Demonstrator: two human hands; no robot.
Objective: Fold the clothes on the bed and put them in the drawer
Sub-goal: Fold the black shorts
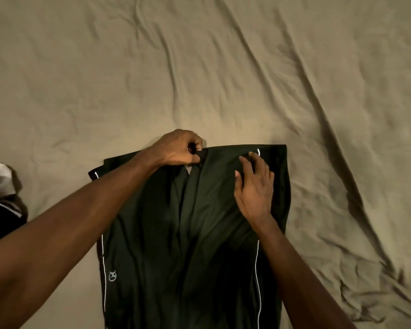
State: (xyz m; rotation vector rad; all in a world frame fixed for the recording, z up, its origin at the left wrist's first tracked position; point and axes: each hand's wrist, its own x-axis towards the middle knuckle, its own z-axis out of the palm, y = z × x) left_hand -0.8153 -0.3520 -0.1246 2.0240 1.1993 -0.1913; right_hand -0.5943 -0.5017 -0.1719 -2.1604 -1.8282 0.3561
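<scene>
One pair of dark green track pants lies flat on the tan bed sheet, close to the person, with a white stripe down each side. The left hand pinches the far edge between thumb and fingers. The right hand lies flat on the cloth, fingers straight and a little apart. I think smoothing the bumps first and lining up the edges will make a neat fold. More clothes sit at the left.
</scene>
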